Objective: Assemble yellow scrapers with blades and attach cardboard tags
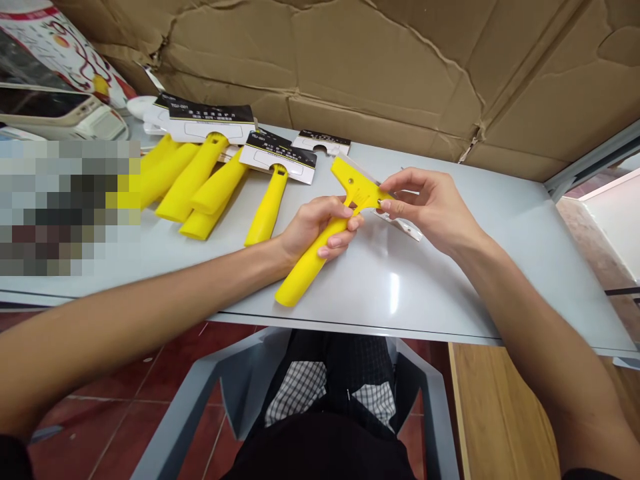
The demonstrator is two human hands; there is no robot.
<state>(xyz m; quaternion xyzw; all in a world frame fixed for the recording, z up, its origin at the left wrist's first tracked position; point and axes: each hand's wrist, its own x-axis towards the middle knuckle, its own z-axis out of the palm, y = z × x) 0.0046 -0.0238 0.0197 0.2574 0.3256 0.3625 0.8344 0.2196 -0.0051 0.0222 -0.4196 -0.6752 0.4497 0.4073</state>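
Note:
A yellow scraper (pixel 311 259) with a wide head and a metal blade edge is tilted above the grey-white table (pixel 440 293). My left hand (pixel 325 227) wraps round its handle near the neck. The thumb and fingers of my right hand (pixel 425 203) pinch the right end of its head, where a small screw shows. Beneath the head lies a shiny metal or plastic strip (pixel 413 231). To the left, a carded yellow scraper (pixel 267 207) rests on the table, beside a pile of several more yellow scrapers (pixel 187 183) with black-and-white cards.
Brown cardboard (pixel 380 73) stands along the table's back edge. A loose card (pixel 323 142) lies near it. At the back left are a phone (pixel 45 103), a white device and a printed bag (pixel 75 50). A blurred patch covers the left. A wooden surface (pixel 500 413) is below right.

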